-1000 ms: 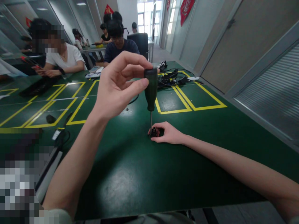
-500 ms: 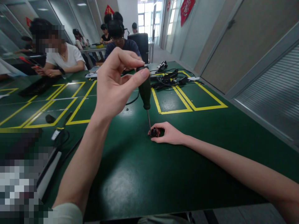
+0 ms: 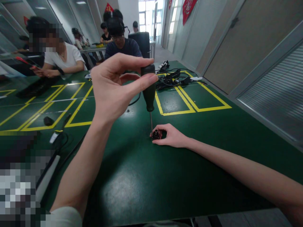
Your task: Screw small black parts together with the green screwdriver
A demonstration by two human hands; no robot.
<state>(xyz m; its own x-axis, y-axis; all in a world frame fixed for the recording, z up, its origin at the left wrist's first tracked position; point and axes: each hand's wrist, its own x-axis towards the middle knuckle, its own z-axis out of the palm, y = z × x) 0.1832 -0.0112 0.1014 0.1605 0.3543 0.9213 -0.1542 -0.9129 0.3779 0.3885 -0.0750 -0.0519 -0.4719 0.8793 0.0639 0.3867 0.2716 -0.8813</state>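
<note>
In the head view, my left hand point(image 3: 115, 85) is closed around the upper handle of a dark green screwdriver point(image 3: 149, 94), thumb on the near side and fingers behind. The screwdriver stands nearly upright, and its thin metal shaft runs down to a small black part with a short round post point(image 3: 155, 135). My right hand point(image 3: 169, 135) pinches that small black part against the green table point(image 3: 151, 183). Whether the tip sits in a screw is too small to tell.
Yellow tape point(image 3: 180, 112) marks rectangles on the table. A tangle of black cables point(image 3: 171, 79) lies at the back, and another cable point(image 3: 62, 138) at the left beside a small black object point(image 3: 49, 120). Two people point(image 3: 123, 44) point(image 3: 63, 58) sit across the table.
My left fingers have shifted on the screwdriver's handle, the forefinger now straighter across its top. The handle is slightly further right. My right hand and the black part have stayed put.
</note>
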